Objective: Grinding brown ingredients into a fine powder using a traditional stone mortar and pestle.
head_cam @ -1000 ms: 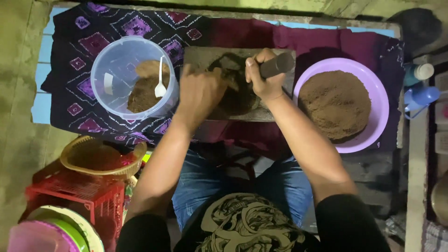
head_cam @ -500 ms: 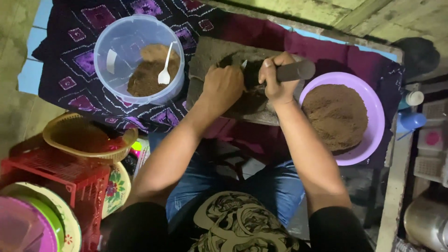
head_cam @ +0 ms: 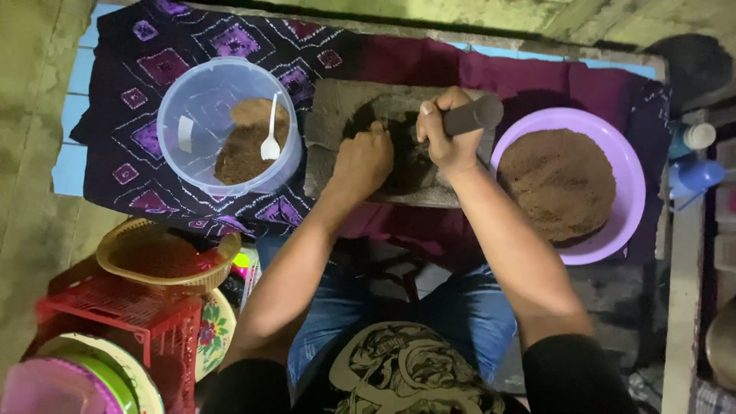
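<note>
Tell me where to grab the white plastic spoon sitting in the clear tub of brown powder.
Grip the white spoon by its handle, the upper end that leans toward the far wall of the clear tub. Its bowl rests on the brown powder, so only the handle stands free. Come straight down through the tub's open top and probably pinch the thin handle across its width with your fingers.

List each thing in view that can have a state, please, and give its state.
right hand: closed around the stone roller
left hand: pressed on the dark paste
grinding slab: flat, paste on it
clear tub: open, partly filled, white spoon inside
purple basin: heaped with brown powder
</note>
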